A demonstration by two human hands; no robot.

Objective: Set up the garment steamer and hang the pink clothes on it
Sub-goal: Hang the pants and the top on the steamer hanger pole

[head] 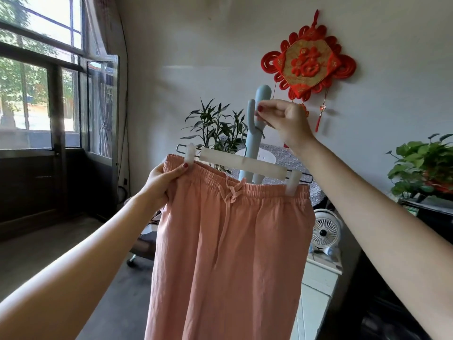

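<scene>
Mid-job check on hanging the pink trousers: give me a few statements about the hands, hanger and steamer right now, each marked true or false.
1. The left hand pinches the pink trousers at the waistband. True.
2. The right hand hangs free, holding nothing. False: it pinches the hanger's wire hook.
3. Two white clips hold the waistband to the clip hanger. True.
4. The trousers lie folded on the floor. False: they hang from the hanger, in front of the blue steamer pole.

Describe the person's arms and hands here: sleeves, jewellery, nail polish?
Both forearms are bare, with no sleeves, watch, bracelets or rings in view. The left hand and right hand both show dark red polish on the visible nails. No gloves.
</scene>
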